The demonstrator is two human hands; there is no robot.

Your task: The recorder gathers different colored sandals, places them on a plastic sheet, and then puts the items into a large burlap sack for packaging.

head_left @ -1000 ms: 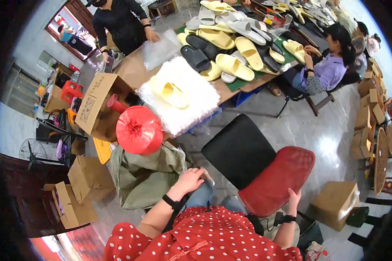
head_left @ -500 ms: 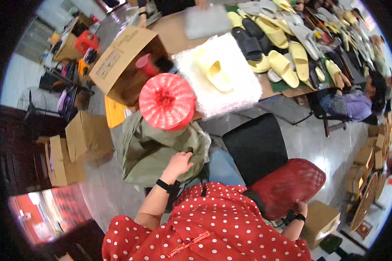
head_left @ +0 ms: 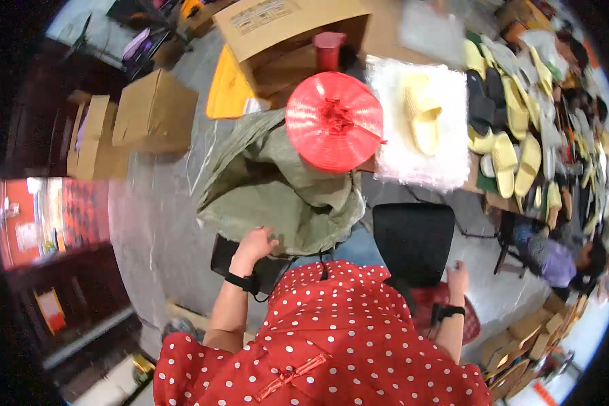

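I'm pinching the soft, floppy green woven sack [head_left: 277, 183] edge with my left hand [head_left: 256, 243]; light, slippery, take the rim. Right hand [head_left: 457, 277] is resting flat, loose on the black chair [head_left: 413, 240].

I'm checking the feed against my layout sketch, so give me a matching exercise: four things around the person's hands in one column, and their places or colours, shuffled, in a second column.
Things:
1. left hand
2. right hand
3. spool of red twine
4. pale yellow slipper

Places:
A. lying on the white fluffy mat
B. on the edge of the green woven sack
C. beside the black chair seat
D. standing between the sack and the open cardboard box

Pairs: 1-B, 2-C, 3-D, 4-A
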